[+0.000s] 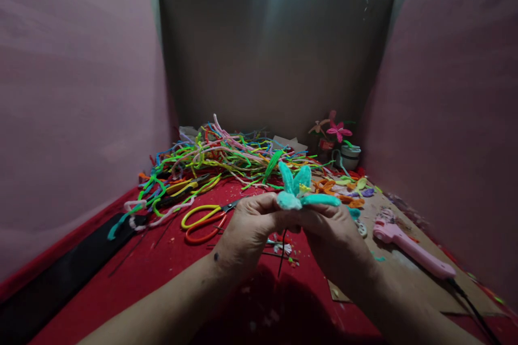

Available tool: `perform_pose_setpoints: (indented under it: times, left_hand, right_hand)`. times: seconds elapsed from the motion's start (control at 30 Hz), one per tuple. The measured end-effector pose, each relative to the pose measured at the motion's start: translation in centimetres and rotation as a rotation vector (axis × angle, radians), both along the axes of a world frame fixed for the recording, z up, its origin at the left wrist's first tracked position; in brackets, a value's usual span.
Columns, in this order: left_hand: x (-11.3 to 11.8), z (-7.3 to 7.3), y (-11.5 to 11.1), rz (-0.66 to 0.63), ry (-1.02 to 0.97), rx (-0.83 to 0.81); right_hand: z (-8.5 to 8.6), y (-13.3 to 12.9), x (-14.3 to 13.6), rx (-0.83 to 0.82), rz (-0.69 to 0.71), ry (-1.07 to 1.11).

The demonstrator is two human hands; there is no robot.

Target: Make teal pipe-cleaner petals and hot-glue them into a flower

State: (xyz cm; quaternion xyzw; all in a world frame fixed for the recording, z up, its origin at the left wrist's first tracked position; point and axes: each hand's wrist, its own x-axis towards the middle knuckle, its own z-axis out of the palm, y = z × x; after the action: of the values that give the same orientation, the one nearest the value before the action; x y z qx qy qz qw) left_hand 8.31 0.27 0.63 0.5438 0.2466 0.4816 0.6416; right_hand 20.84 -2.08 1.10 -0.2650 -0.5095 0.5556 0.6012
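Note:
A turquoise pipe-cleaner flower [286, 178] with a yellow centre is held up in front of me, above the red cloth. My left hand [257, 221] pinches its base from the left, with the thumb and fingers pressed together. On the other side my right hand [329, 226] grips the base beneath the right petal. A thin dark wire stem [281, 256] hangs straight down below my fingers. The fingertips overlap at the base, so the exact point of contact is hidden.
Behind lies a heap of colourful pipe cleaners [226, 151]. Scissors [206, 221] with yellow and red handles lie left of my hands. A pink hot glue gun [413, 248] rests on cardboard [441, 294] at right. Finished flowers [339, 132] stand near a cup [350, 156].

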Motion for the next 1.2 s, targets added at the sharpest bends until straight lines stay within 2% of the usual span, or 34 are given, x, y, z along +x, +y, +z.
perform_pose_setpoints:
  times: [0.23,0.37,0.47,0.63,0.83,1.0,1.2]
  left_hand:
    - [0.2,0.5,-0.2,0.019,0.051,-0.041]
    - [-0.2,0.8,-0.1,-0.074,0.139,0.017]
    - [-0.4,0.6,0.2,-0.160,0.141,0.075]
    - [-0.1,-0.3,0.6,-0.122,0.111,0.047]
    - [-0.1,-0.7,1.0,-0.136,0.066,0.016]
    - [-0.3,-0.7,1.2,-0.214,0.045,-0.020]
    - [-0.6,-1.1,1.6,-0.230,0.039,-0.036]
  right_hand:
    - [-0.5,0.1,-0.3,0.000,-0.036,0.050]
    - [-0.7,0.4,0.0,-0.015,-0.096,0.023]
    - [-0.6,0.6,0.2,-0.010,-0.147,0.002]
    - [-1.0,0.7,0.3,-0.018,-0.151,0.015]
    - [-1.2,0.8,0.4,-0.022,-0.041,0.042]
    - [-1.2,1.0,1.1,0.006,0.089,-0.070]
    - [-0.9,0.6,1.4,0.077,0.096,-0.174]
